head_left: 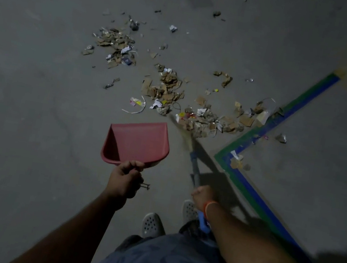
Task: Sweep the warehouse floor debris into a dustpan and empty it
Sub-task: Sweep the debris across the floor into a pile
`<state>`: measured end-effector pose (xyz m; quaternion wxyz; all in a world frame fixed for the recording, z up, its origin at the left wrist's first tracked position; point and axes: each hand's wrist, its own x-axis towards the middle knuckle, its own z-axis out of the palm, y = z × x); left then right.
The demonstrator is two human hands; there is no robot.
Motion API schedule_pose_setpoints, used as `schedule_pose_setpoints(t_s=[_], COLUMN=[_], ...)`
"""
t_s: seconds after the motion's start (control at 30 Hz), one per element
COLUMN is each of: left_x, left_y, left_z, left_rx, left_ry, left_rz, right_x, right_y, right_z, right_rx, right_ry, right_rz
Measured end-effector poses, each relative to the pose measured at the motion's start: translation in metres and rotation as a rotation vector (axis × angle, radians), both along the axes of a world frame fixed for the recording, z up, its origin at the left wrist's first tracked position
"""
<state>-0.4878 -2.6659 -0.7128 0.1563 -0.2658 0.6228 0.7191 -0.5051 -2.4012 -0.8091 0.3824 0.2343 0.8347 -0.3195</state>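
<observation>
A red dustpan (137,142) hangs above the grey floor in front of me, and my left hand (124,179) grips its handle at the near edge. My right hand (203,194) grips the blue handle of a broom (194,167). The broom's pale bristles are blurred and reach the near edge of a debris pile (202,120) of cardboard scraps and paper. More debris (115,45) lies scattered farther off to the left.
A green and blue tape line (286,118) runs across the floor on the right and turns a corner near the broom. A few scraps (237,162) lie past that line. My feet in grey perforated shoes (152,224) stand below the hands.
</observation>
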Motion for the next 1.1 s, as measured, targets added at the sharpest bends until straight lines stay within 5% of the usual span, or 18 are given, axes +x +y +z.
schedule_pose_setpoints(t_s=[0.3,0.7,1.1], left_x=[-0.043,-0.075,-0.069], left_y=[0.038,0.084,0.019], left_z=[0.008,0.003,-0.002], left_rx=[-0.008,-0.002,-0.011], left_ry=[-0.020,-0.022,-0.045], left_rz=[0.092,0.180,0.300], right_x=[-0.039,-0.095,-0.125], right_y=[0.034,0.070,-0.030], right_z=[0.014,0.011,0.024], right_rx=[0.003,-0.146,-0.254], right_ry=[0.268,0.306,0.103], right_rz=[-0.474,-0.085,0.432])
